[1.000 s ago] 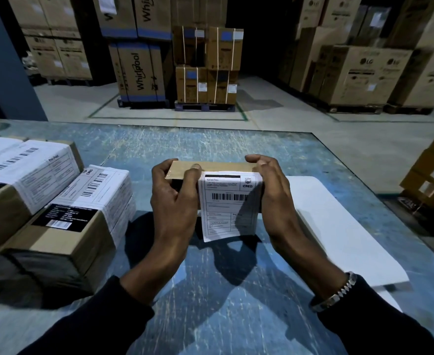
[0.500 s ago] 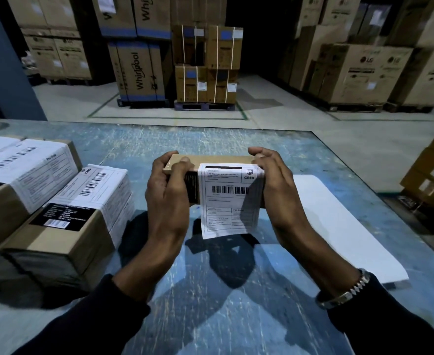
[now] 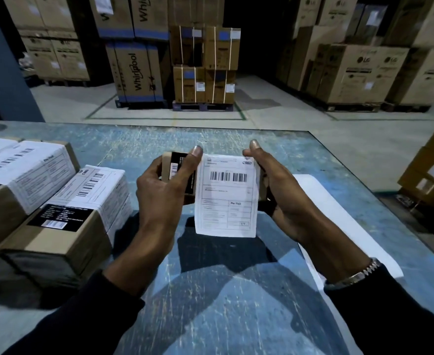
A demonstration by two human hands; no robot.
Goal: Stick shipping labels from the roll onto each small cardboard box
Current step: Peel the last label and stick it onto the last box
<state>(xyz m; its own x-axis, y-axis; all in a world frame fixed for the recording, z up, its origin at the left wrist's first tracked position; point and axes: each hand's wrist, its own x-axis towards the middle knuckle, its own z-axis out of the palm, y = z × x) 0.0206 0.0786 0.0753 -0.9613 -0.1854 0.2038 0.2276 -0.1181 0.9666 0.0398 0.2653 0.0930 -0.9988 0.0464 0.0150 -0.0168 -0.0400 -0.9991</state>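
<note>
Tilted up: one box (image 3: 168, 167) (one label (image 3: 226, 194)) | two hands, left hand (image 3: 163, 187), right hand (image 3: 278, 187)

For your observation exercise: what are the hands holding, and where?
Both grip one small cardboard box: left hand at its left end, right hand at its right end, beside the shipping label.

Held box (image 3: 168, 165): between both hands, above table (image 3: 236, 303)
Label (image 3: 227, 196): on box front
Labelled boxes (image 3: 57, 201): left
Sheet (image 3: 338, 213): right

Large stacked cartons (image 3: 139, 73) stand beyond the blue table (image 3: 134, 139)
</note>
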